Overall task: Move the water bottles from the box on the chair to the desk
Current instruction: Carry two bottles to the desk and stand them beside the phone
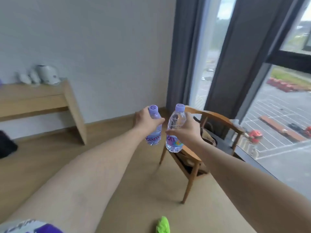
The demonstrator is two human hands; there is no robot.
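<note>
I hold two clear water bottles with purple caps in the air, both upright. My left hand (pixel 146 121) grips the left bottle (pixel 154 132) around its upper half. My right hand (pixel 186 128) grips the right bottle (pixel 175 130) around its middle. Both bottles hang just left of the wooden chair (pixel 217 118). The box (pixel 206 132) on the chair seat is mostly hidden behind my right hand and forearm. The wooden desk (pixel 33 96) stands against the wall at the far left.
A white kettle (pixel 48 74) and white cups (pixel 28 78) stand on the desk's back right corner. A dark bag (pixel 6 143) lies on the floor under the desk. Grey curtains (pixel 185 52) and a large window fill the right side. Something green (pixel 162 224) is at the bottom edge.
</note>
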